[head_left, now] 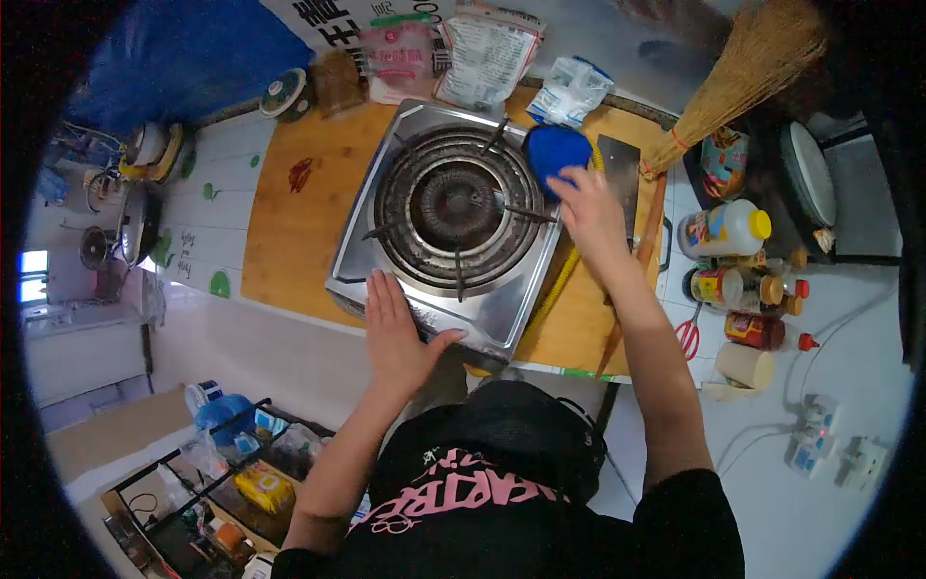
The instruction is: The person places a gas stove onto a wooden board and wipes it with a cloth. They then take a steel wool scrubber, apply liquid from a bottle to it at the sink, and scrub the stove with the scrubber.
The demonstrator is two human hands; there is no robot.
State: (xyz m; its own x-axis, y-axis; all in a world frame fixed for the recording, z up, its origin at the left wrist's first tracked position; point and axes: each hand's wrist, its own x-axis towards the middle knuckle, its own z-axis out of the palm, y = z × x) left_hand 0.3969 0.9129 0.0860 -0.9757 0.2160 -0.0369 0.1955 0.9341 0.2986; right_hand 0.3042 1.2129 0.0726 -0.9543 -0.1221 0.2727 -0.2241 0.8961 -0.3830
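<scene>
A single-burner gas stove with a shiny steel top sits on a wooden board. My left hand lies on the stove's near left edge, fingers stretched out and thumb spread, holding nothing. At the far right corner of the stove, the fingers of my right hand are closed at the near edge of a blue cloth. Part of the cloth is behind those fingers. The round black burner with its pan supports is between my hands. A yellow hose runs along the stove's right side.
Plastic bags stand behind the stove, and a straw broom leans at the back right. Bottles and red-handled scissors are at the right. Dried red chillies lie on the wooden board. A shelf rack stands lower left.
</scene>
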